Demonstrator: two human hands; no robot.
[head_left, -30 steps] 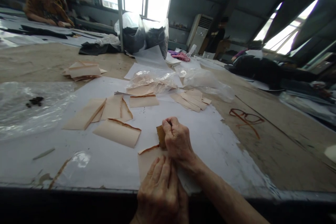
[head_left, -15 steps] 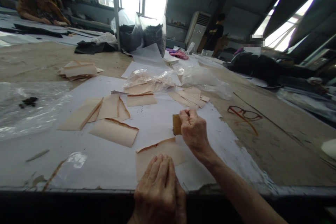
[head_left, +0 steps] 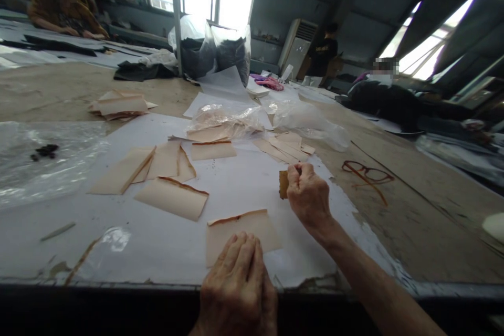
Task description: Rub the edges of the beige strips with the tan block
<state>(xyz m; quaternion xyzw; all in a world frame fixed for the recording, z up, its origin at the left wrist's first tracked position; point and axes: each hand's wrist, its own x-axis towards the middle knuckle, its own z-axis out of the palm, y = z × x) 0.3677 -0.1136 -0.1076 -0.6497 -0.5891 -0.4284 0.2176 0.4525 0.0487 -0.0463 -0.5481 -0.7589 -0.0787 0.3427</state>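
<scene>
My left hand (head_left: 238, 278) lies flat, fingers stretched out together, on a pale beige rectangular piece (head_left: 252, 226) with a brown strip along its far edge. A small dark spot marks that strip. In a pinch, my right hand (head_left: 309, 194) holds a small flat yellow-brown piece (head_left: 283, 185) with an uneven left edge, above the white sheet (head_left: 252, 184) to the right of the beige piece. To the left lies another brown-edged beige piece (head_left: 172, 198). Beyond it, more beige pieces (head_left: 122, 170) overlap, and one lone piece (head_left: 213, 151) sits further back.
Crumpled clear plastic (head_left: 226, 118) covers some beige pieces at the back. Eyeglasses (head_left: 368, 172) rest at the right. Clear film with dark bits (head_left: 45, 152) lies left, near a thin grey-green strip (head_left: 58, 231). Other people are at tables farther off.
My right hand has moved to the right with the small yellow-brown piece, away from the beige piece. My left hand stays on the beige piece.
</scene>
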